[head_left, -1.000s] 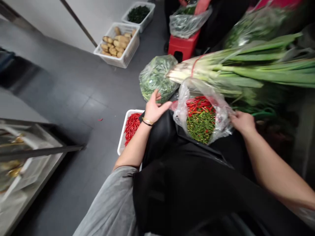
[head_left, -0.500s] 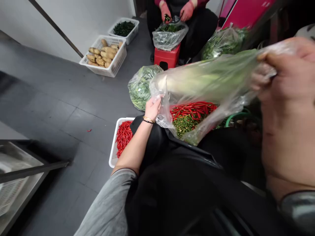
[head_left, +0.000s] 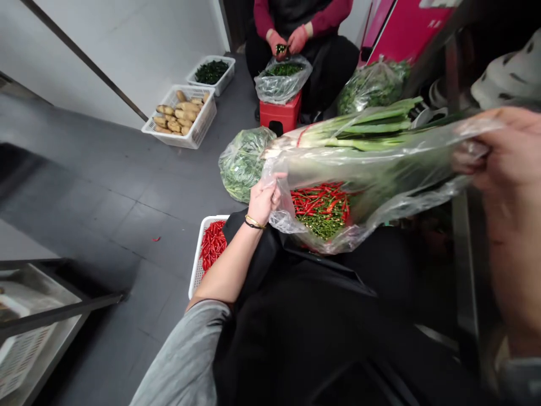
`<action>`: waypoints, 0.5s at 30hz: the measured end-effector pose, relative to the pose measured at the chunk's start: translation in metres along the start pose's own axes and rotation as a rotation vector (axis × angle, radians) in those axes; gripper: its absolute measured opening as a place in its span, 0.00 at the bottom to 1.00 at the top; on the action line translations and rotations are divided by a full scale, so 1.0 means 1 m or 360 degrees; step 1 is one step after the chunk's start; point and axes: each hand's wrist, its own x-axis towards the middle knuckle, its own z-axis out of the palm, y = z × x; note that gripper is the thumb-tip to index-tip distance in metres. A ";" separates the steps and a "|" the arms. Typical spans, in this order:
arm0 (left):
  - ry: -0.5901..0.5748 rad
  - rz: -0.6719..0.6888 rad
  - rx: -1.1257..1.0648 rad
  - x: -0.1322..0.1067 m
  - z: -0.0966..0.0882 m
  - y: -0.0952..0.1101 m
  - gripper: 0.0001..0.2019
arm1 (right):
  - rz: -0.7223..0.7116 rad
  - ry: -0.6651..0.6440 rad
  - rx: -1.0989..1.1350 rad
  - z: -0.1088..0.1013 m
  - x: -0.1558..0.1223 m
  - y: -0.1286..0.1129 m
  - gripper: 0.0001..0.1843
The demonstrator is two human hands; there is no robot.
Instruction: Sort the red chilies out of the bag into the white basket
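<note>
Stretched across my lap is a clear plastic bag (head_left: 380, 169), its rim pulled wide between both hands. My left hand (head_left: 262, 198) pinches the left end of the plastic, a thin band and cord round its wrist. At the far right, my right hand (head_left: 507, 149), somewhat blurred, is closed on the other end. Red chillies with green stems (head_left: 323, 208) lie in a heap by the lower part of the bag. Just beyond the rim lies a bunch of scallions (head_left: 355, 135) tied with a red band, partly behind the plastic.
A white basket of red chillies (head_left: 213, 245) stands by my left knee. Beyond are a bag of leafy greens (head_left: 245, 163), a basket of pale roots (head_left: 181, 115) and a basket of dark greens (head_left: 211, 72). A co-worker with pink gloves (head_left: 291, 42) sits behind a red stool (head_left: 281, 113).
The stretched plastic has dropped lower, so the scallions now show above its rim. My right hand has moved right and down; my left hand keeps its hold.
</note>
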 end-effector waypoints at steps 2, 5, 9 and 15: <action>-0.0040 0.0004 0.0004 0.003 0.007 0.006 0.23 | 0.0027 -0.0079 0.0090 -0.016 -0.007 0.014 0.16; -0.0069 0.0068 0.0044 0.018 0.017 0.027 0.22 | 0.0171 -0.0246 0.0219 -0.035 -0.023 0.026 0.16; -0.0164 0.0142 0.0080 0.049 0.030 0.059 0.23 | 0.0312 -0.0250 0.0349 -0.042 -0.036 0.042 0.16; -0.0312 -0.0344 0.0128 0.039 0.011 0.050 0.24 | 0.0591 -0.0119 0.0140 -0.038 -0.041 0.086 0.19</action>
